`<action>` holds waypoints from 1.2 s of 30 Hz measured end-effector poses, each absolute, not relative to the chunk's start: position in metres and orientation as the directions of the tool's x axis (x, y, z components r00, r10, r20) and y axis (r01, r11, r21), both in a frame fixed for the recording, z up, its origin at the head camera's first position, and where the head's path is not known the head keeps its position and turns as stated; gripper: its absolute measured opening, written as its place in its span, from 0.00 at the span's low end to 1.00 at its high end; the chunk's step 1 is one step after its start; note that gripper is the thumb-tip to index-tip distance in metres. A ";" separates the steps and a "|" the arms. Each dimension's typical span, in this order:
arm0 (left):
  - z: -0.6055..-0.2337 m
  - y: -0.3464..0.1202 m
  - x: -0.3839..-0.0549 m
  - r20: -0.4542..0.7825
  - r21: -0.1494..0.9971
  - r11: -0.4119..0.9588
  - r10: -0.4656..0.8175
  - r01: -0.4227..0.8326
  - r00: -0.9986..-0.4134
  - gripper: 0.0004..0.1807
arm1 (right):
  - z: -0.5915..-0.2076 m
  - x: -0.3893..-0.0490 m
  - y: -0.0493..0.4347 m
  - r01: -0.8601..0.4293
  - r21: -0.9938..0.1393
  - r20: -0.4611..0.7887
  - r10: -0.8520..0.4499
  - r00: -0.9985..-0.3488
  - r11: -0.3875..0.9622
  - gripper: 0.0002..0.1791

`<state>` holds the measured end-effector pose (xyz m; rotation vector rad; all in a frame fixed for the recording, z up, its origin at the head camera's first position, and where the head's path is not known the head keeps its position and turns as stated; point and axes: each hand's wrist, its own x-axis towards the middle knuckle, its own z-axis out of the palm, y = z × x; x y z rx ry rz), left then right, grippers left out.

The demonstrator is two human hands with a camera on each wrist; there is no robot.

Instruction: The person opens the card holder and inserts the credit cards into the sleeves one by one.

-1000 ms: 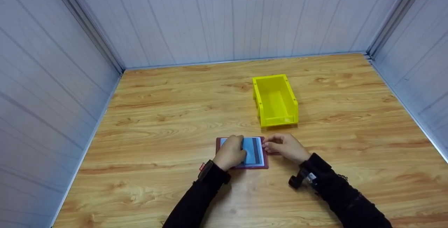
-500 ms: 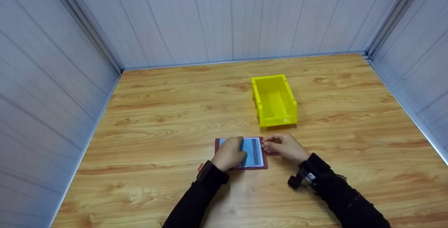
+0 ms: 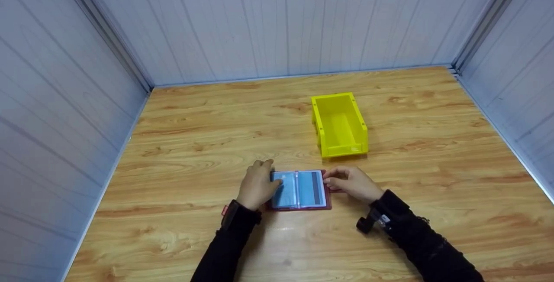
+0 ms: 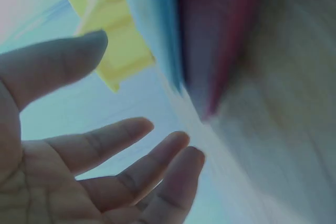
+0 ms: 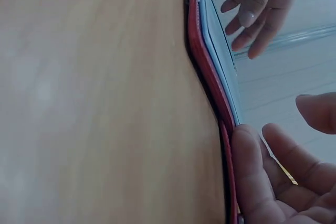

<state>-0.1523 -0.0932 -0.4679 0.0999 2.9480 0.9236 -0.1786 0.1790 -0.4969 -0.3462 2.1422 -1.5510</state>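
A card holder (image 3: 306, 189) with a dark red cover lies spread on the table, its clear sleeves holding bluish cards. My left hand (image 3: 258, 185) is over the holder's left edge, thumb over the left sleeve. In the left wrist view its fingers (image 4: 157, 161) are spread and hold nothing, beside the red cover (image 4: 210, 51). At the holder's right side is my right hand (image 3: 352, 183), fingertips resting on a narrow red strap (image 5: 229, 177) that sticks out from the cover. The right wrist view shows that thumb (image 5: 321, 113) apart from the fingers.
A yellow open-front bin (image 3: 339, 126) stands beyond the holder, slightly to the right. The wood-grain table (image 3: 181, 152) is enclosed by pale panel walls (image 3: 268, 22) at the back and both sides.
My left hand has moved left from the holder's middle to its left edge and opened, uncovering the left sleeve and the centre fold. The right hand stays at the strap.
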 end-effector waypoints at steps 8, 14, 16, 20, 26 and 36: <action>-0.471 -0.103 -0.148 -0.133 0.582 0.812 0.137 0.034 -0.982 0.37 | -0.490 -0.174 0.178 -0.128 -0.830 -0.154 -0.444 -0.883 0.543 0.13; -0.471 -0.104 -0.148 -0.127 0.626 0.777 0.174 0.057 -0.977 0.38 | -0.491 -0.174 0.180 -0.239 -0.767 -0.109 -0.489 -0.865 0.595 0.14; -0.472 -0.104 -0.149 -0.121 0.640 0.766 0.178 0.060 -0.977 0.38 | -0.492 -0.174 0.180 -0.265 -0.762 -0.098 -0.509 -0.855 0.591 0.15; -0.472 -0.104 -0.150 -0.111 0.676 0.734 0.183 0.060 -0.977 0.40 | -0.491 -0.173 0.180 -0.288 -0.757 -0.091 -0.530 -0.843 0.587 0.17; -0.472 -0.104 -0.151 -0.136 0.730 0.683 0.183 0.027 -0.974 0.44 | -0.490 -0.174 0.179 -0.274 -0.757 -0.111 -0.529 -0.841 0.594 0.17; -0.460 -0.098 -0.147 -0.036 0.761 0.639 0.211 0.109 -0.977 0.43 | -0.492 -0.176 0.177 -0.291 -0.775 -0.104 -0.567 -0.817 0.561 0.19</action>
